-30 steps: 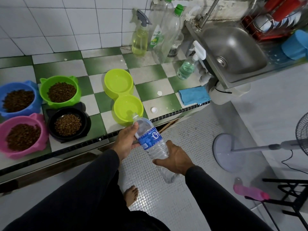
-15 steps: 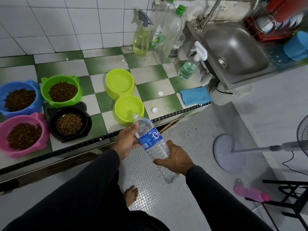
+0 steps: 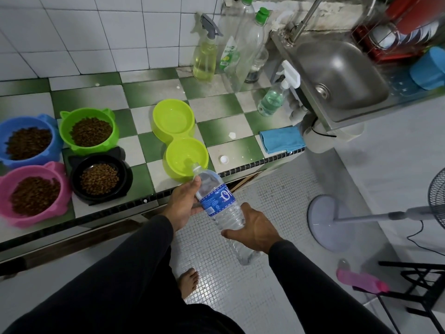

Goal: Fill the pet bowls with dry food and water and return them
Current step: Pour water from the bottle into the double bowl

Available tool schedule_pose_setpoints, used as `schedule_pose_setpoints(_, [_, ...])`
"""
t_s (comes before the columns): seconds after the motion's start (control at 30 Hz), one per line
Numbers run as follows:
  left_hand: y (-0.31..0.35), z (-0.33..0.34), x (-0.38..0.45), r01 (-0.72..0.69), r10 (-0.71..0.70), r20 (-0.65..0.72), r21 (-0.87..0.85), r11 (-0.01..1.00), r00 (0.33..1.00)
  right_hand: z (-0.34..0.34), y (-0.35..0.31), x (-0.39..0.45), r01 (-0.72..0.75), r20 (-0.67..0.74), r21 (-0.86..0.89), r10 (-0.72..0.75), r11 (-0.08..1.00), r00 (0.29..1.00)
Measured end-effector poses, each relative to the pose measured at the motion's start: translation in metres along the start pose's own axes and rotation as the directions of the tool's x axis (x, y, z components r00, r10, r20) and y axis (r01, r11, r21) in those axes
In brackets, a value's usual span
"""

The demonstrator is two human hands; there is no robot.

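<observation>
Water bottle (image 3: pixel 218 203) over double bowl (image 3: pixel 179 138)

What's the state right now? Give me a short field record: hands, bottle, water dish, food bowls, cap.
left hand: grips the bottle's upper part
right hand: grips the bottle's lower part
water bottle: uncapped, tilted, mouth over the near well
double dish: lime green, on the counter; both wells look to hold water
food bowls: blue, green, pink, black, all holding kibble
cap: white, on the counter right of the dish
</observation>
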State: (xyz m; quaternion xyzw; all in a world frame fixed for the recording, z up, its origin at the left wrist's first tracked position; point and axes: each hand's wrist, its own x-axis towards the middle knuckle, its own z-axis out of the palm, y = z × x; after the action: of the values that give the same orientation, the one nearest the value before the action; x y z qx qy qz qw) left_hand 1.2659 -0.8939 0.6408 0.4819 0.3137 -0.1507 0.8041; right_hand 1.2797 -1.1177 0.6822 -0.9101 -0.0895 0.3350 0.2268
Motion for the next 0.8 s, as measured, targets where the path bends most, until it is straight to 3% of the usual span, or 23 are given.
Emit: schedule_pose_setpoints(0.8, [0.0004, -0.0008, -0.0028, 0.011, -0.011, -0.008, 0.001, 1.000, 1.000, 0.0003, -0.0004, -0.0003, 0.015, 0.010, 0.009, -0.015, 1.000, 1.000])
